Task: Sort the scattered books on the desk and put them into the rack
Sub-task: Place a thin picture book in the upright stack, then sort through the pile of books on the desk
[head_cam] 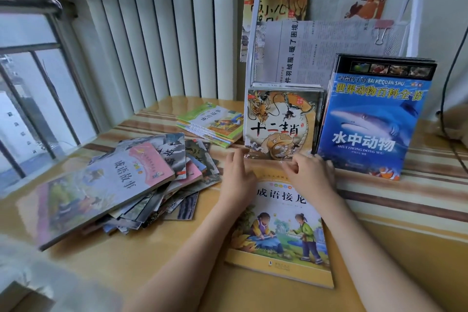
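lying flat at lower centre of the head view, a yellow book (281, 233) with two children on its cover rests on the desk (379, 248). both hands sit on its upper edge. the left hand (236, 177) lies palm down with fingers loosely spread, its fingertips reaching the bottom edge of the dragon book (279, 124); whether it grips anything cannot be told. the right hand (307, 172) has fingers curled, thumb and forefinger pinched near the foot of that same dragon book, though an actual hold is unclear. the dragon book stands upright at centre, fronting a row of thin books in the white wire rack (253, 40). just to its right stands the blue shark book (374, 119), leaning back. newspapers fastened with binder clips fill the rack's upper tiers at upper right. a neat green stack (212, 124) lies left of the rack, and a messy heap of books (121, 185) spreads across the left of the frame.
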`<state>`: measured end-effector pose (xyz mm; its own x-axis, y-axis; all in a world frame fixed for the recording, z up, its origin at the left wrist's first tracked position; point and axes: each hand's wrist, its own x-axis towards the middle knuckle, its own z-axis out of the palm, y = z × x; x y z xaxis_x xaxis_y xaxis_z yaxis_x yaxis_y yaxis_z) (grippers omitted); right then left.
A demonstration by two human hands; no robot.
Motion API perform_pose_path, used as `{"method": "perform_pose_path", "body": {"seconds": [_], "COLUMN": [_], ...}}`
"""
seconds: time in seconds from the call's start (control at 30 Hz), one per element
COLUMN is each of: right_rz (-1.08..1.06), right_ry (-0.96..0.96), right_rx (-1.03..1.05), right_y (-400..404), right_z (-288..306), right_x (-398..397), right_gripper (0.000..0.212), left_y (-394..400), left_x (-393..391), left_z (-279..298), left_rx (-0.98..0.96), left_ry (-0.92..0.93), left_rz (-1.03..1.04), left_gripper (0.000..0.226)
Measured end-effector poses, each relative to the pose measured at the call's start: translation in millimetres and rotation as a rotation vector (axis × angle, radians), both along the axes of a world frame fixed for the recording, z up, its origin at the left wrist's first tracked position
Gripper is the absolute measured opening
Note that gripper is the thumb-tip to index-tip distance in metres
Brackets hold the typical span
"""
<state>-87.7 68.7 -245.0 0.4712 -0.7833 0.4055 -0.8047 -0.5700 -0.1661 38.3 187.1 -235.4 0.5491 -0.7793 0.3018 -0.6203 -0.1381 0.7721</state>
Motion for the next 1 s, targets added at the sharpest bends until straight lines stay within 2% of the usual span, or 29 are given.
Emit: {"method": "perform_pose_path", "body": {"seconds": [0.1,0.2,0.27,0.33,0.4,0.53,0.6,0.67,0.73,0.9,1.0], "right_rz": [0.040,0.183,0.308,0.390,0.413,0.407,0.343,0.253,0.246,0.462,0.604], "right_ry": [0.014,-0.141,-0.212,-0.213,-0.189,-0.159,-0.124,-0.083,-0.153,-0.547,-0.661], "right_rx": [-0.025,-0.057,-0.042,0.007,0.077,0.299,0.299,0.246,0.274,0.437,0.518], "right_y": [13.9,41.1,65.0,86.0,97.4,99.8,95.7,91.4,91.2,111.7,128.1], "right_z": [8.8,22.1,29.2,32.0,29.6,17.0,12.0,9.1,8.8,22.4,32.8], "right_x": [12.4,34.5,55.2,75.7,90.2,92.4,83.4,73.4,66.8,60.7,61.6], "right_gripper": [0.035,0.031,0.028,0.025,0.024,0.021,0.021,0.023,0.024,0.017,0.022], "left_y": [22.4,50.3,72.3,95.0,110.4,114.9,114.9,115.9,115.1,104.6,95.7], "left_x": [12.2,43.2,71.5,94.0,102.4,104.1,107.1,106.0,101.4,88.6,77.1], "left_z": [5.0,18.0,21.7,23.4,20.2,16.5,21.3,23.8,27.3,48.3,68.9], "left_rx": [-0.013,-0.051,0.140,0.474,0.638,0.728,0.795,0.796,0.748,0.364,0.280], "left_ry": [-0.221,-0.438,-0.546,-0.444,-0.339,-0.555,-0.646,-0.702,-0.693,-0.700,-0.712], "left_rz": [0.076,0.256,0.397,0.505,0.532,0.497,0.403,0.296,0.261,0.328,0.374], "left_gripper": [0.040,0.036,0.043,0.080,0.103,0.099,0.095,0.085,0.079,0.053,0.054]}}
